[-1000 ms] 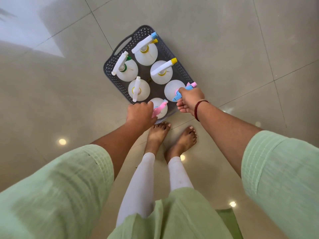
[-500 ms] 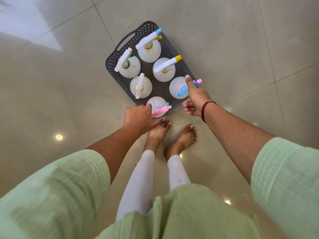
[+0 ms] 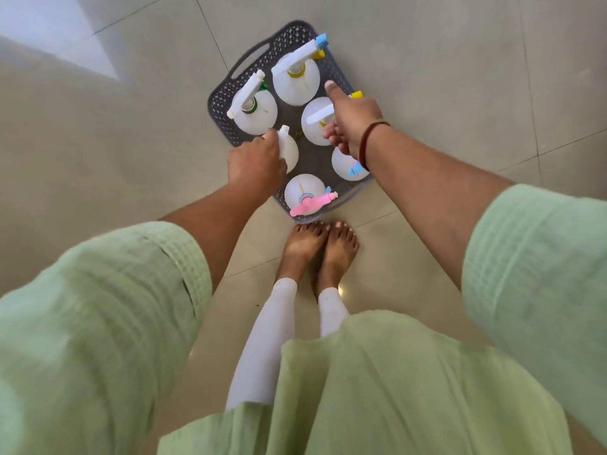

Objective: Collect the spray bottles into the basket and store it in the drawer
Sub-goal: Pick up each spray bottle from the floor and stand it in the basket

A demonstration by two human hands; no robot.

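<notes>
A grey perforated basket (image 3: 219,100) stands on the floor just in front of my bare feet. Several white spray bottles stand upright in it. The nearest has a pink sprayer (image 3: 312,203), and one at the right has a blue sprayer (image 3: 348,166). My left hand (image 3: 256,165) is at the basket's left side, against an all-white bottle (image 3: 289,149); its fingers are hidden. My right hand (image 3: 351,119) hovers over the yellow-nozzled bottle (image 3: 314,121), thumb stretched forward and fingers loosely curled, with nothing seen in it.
Glossy beige floor tiles (image 3: 460,77) surround the basket on all sides. A brighter white patch (image 3: 42,24) lies at the far left. My green sleeves and tunic fill the lower part of the view.
Both hands have left the pink and blue sprayers at the basket's near end and moved forward, to the middle pair of bottles. The view has come closer to the basket.
</notes>
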